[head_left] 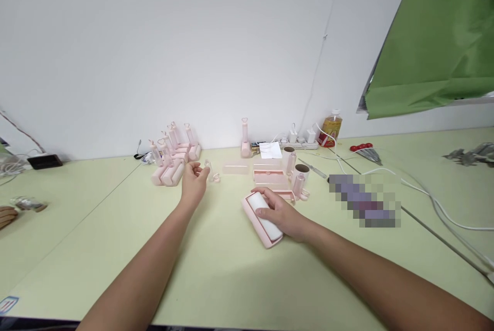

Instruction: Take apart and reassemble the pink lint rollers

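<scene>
My right hand [280, 212] is closed over a pink lint roller case [251, 212], tilted on the table in front of me. A white roll [264, 216] lies inside it, my thumb across its top. My left hand [194, 181] is at a small translucent pink handle [209, 170], thumb beside it and fingers loosely curled; no firm grip shows. Touching the handle's base, or just beside it, is a small pink ring piece [216, 178]. A clear pink cover [235, 167] lies further back between my hands.
Several pink lint rollers with upright handles [173, 158] stand at the back left, another [245, 140] by the wall. Right of centre are open cases [268, 175], cardboard-cored rolls [300, 174] and loose handles [298, 185]. Behind them are a power strip [301, 144], a bottle [331, 127] and white cables [428, 197].
</scene>
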The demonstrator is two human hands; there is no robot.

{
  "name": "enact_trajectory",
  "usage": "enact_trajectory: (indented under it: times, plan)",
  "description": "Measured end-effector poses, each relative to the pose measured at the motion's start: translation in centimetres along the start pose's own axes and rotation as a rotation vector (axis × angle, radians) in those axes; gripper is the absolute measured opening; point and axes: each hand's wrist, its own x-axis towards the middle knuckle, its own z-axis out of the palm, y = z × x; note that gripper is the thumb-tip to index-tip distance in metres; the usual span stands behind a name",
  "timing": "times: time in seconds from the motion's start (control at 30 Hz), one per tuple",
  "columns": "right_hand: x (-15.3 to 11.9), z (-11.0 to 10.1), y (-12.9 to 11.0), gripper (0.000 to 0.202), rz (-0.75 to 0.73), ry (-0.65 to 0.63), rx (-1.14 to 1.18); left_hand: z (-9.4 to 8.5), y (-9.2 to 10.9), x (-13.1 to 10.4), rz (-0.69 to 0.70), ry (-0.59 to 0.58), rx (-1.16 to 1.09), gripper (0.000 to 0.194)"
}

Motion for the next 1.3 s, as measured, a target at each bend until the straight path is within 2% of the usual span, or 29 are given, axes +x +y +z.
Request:
enact_trajectory:
  times: [0.07,0.13,0.2,0.3,0.47,0.57,0.67,0.77,0.83,0.87,0.93,1.03,1.13,1.3]
  plan:
    - [0.0,0.1,0.1,0.047,0.012,-0.01,-0.033,0.1,-0.8,1.5,-0.053,0.018,0.131,0.042]
    - [-0.1,0.2,0.1,0.044,0.016,-0.018,-0.058,0.7,-1.6,2.6,-0.112,-0.022,0.193,0.055]
    - [-0.1,0.2,0.1,0.042,0.013,-0.025,-0.069,1.4,-2.1,3.3,-0.163,-0.07,0.193,0.064]
    - [-0.1,0.1,0.1,0.04,-0.008,-0.039,-0.075,2.2,-2.3,4.2,-0.199,-0.105,0.167,0.067]
    - [-0.1,0.0,0.3,0.039,-0.013,-0.044,-0.093,2.6,-2.1,4.3,-0.211,-0.154,0.151,0.057]
    - [0.0,0.1,0.3,0.038,-0.005,-0.043,-0.101,2.4,-1.9,4.2,-0.185,-0.172,0.156,0.036]
    - [0.0,0.1,0.1,0.037,-0.014,-0.044,-0.074,1.4,-0.8,4.4,-0.141,-0.131,0.158,0.017]
    - [-0.1,-0.1,-0.2,0.038,-0.006,-0.018,-0.019,0.4,0.9,3.7,-0.116,-0.098,0.136,0.016]
    - [-0.1,-0.4,-0.5,0.042,-0.023,0.038,0.031,0.0,2.2,1.8,-0.121,-0.174,0.11,0.021]
    - [-0.1,-0.6,-0.6,0.043,-0.04,0.071,0.063,0.0,2.7,0.4,-0.122,-0.261,0.092,0.023]
    - [-0.1,-0.9,-0.8,0.046,-0.079,0.119,0.14,0.0,3.5,-2.5,-0.115,-0.536,0.0,0.025]
    - [0.0,-1.2,-0.8,0.049,-0.135,0.135,0.221,0.0,4.2,-6.1,-0.055,-0.764,-0.102,0.023]
    - [0.0,-1.2,-0.6,0.055,-0.193,0.141,0.22,-0.4,4.5,-7.2,0.026,-0.916,-0.14,0.023]
    - [0.0,-1.1,-0.2,0.054,-0.237,0.141,0.199,-1.4,4.8,-6.6,0.087,-0.997,-0.079,0.029]
